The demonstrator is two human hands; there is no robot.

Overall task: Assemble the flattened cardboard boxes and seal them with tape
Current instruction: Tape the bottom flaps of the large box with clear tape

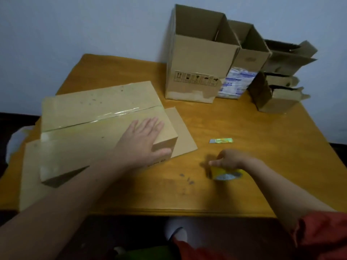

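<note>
The cardboard box (90,136) is seen lying at the left half of the wooden table (244,194), its top seam covered by a strip of clear tape (97,119) that runs from the left edge to the right. The left hand (144,136) is laid flat on the box's top near the right-hand corner, fingers straight and only slightly fanned, the thumb dropped over the near edge onto the side face. A loose flap (183,134) is seen sticking out flat on the table just right of that corner, and another flap (28,177) is spread at the near left. To the right, the tape roll (226,174) is gripped from above by the right hand (228,159), fingers curled round its yellow rim, the roll held low against the tabletop; whether it touches the wood cannot be told through the blur. A small cutter (221,140) is seen lying just beyond that hand, apart from it. At the back, a tall open box (199,57) is stood upright, with a second open box (250,53) touching its right side, a printed plastic pack (236,81) tucked between them at the front, and smaller opened boxes (281,98) stacked at the far right edge.
</note>
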